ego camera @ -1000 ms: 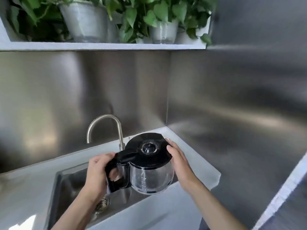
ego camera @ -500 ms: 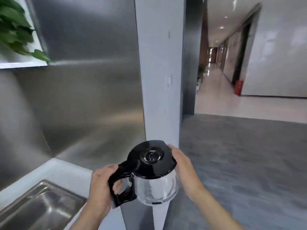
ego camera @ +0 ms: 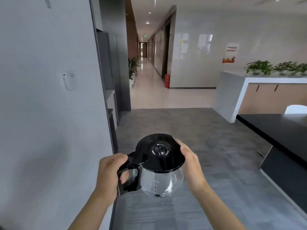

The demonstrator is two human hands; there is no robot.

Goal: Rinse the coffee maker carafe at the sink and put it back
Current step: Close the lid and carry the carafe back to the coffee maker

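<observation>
I hold a glass carafe (ego camera: 160,183) with a black lid (ego camera: 159,152) and a black handle, upright in the air at the lower middle of the view. My left hand (ego camera: 109,175) is wrapped around the handle on its left side. Against the carafe's right side rests my right hand (ego camera: 192,168), with the thumb on the lid's rim. The glass body looks clear inside. The sink is out of view.
A grey wall (ego camera: 49,113) stands close on my left. Grey carpet (ego camera: 191,130) leads to a long corridor (ego camera: 146,75) with a red fire extinguisher (ego camera: 167,81). A black table (ego camera: 279,130) and a counter with plants (ego camera: 274,83) are on the right.
The view has swung right, from the sink and steel backsplash to the open room and corridor. Both hands have kept their hold on the carafe throughout.
</observation>
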